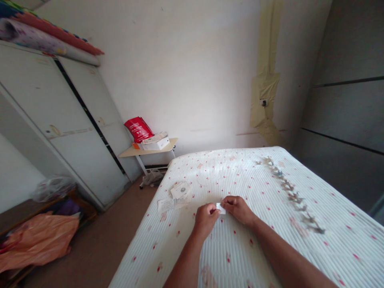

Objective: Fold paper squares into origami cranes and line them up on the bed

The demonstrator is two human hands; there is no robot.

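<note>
A small piece of white paper (pixel 221 209) is held between my two hands, just above the bed. My left hand (pixel 205 218) pinches its left side between thumb and fingers. On the other side, the fingertips of my right hand (pixel 239 209) grip its upper right edge. To the left of my hands, several printed paper sheets (pixel 181 190) lie in a loose overlapping pile. Over on the right, a row of small folded-looking grey-brown pieces (pixel 289 186) runs along the bed; their exact kind is too small to make out.
The bed (pixel 240 168) wears a white ribbed cover with red spots. Beyond its far left corner stands a small table (pixel 129 152) with a red bag (pixel 138 129) and a white box (pixel 156 144). A wardrobe (pixel 81 136) is at left, near an orange cloth (pixel 39 240).
</note>
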